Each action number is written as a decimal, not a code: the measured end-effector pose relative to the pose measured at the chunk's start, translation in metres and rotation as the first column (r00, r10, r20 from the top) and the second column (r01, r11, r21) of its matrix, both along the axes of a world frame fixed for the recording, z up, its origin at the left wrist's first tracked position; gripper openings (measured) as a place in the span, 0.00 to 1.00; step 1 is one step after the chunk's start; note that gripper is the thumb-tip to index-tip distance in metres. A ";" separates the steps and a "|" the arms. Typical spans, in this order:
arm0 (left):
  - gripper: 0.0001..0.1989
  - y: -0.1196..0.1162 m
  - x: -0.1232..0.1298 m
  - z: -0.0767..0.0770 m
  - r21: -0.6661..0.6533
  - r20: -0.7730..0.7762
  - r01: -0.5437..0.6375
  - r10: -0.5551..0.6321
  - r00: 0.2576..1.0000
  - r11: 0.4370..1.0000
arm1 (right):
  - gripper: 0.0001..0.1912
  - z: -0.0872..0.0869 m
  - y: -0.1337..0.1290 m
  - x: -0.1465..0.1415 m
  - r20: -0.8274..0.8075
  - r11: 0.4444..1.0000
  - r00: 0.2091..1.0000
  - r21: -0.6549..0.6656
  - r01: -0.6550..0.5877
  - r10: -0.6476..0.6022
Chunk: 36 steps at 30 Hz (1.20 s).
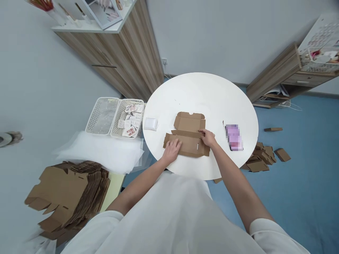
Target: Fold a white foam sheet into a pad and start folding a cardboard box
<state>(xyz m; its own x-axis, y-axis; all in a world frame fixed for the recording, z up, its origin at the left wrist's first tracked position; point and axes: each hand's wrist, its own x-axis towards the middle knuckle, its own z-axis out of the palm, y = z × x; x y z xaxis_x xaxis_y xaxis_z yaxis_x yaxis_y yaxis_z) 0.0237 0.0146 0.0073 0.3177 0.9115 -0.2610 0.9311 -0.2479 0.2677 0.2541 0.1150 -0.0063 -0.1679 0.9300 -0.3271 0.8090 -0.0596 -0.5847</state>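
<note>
A brown cardboard box blank [188, 145] lies unfolded on the round white table [212, 93], its lid panel pointing away from me and its side flaps partly raised. My left hand [172, 151] rests on the near panel at its left side, fingers spread and slightly bent. At the right end, my right hand [208, 137] pinches the flap near the fold between the two panels. The thumb of that hand is partly hidden. A small white slot shows in the near panel close to my right hand.
A phone [234, 137] lies right of the cardboard, a stack of small white sheets [151, 124] left. Beyond the table's left edge are a basket of cards [130, 120], white foam sheets [100, 150] and stacked box blanks [66, 190]. Folded boxes [261, 158] lie on the floor right.
</note>
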 end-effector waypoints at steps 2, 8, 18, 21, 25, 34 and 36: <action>0.41 0.009 0.003 0.004 0.025 -0.034 -0.022 0.023 0.999 0.999 | 0.24 0.001 -0.006 0.001 -0.008 0.998 0.999 0.021 -0.051 0.051; 0.56 0.031 0.007 0.003 -0.050 -0.057 0.033 -0.035 0.998 0.998 | 0.25 -0.002 -0.024 0.004 0.019 0.988 0.990 0.056 -0.141 0.140; 0.53 0.023 0.010 -0.002 0.012 0.009 -0.031 0.031 0.999 0.999 | 0.49 0.008 -0.062 0.000 0.286 0.887 0.902 0.240 -0.393 0.323; 0.51 0.018 0.012 0.001 0.026 0.027 -0.062 0.061 0.998 0.998 | 0.56 0.005 -0.063 -0.006 0.353 0.815 0.811 0.184 -0.550 0.467; 0.54 -0.002 0.002 0.001 0.027 0.056 -0.272 0.270 0.961 0.962 | 0.55 -0.002 -0.058 -0.011 0.406 0.825 0.795 0.152 -0.544 0.450; 0.39 -0.035 -0.045 -0.034 -0.152 0.370 -0.655 0.657 0.657 0.740 | 0.54 -0.004 -0.060 -0.016 0.380 0.821 0.797 0.144 -0.553 0.470; 0.33 -0.027 -0.043 -0.036 -0.172 0.418 -0.676 0.674 0.609 0.717 | 0.53 -0.006 -0.062 -0.018 0.377 0.819 0.796 0.145 -0.556 0.474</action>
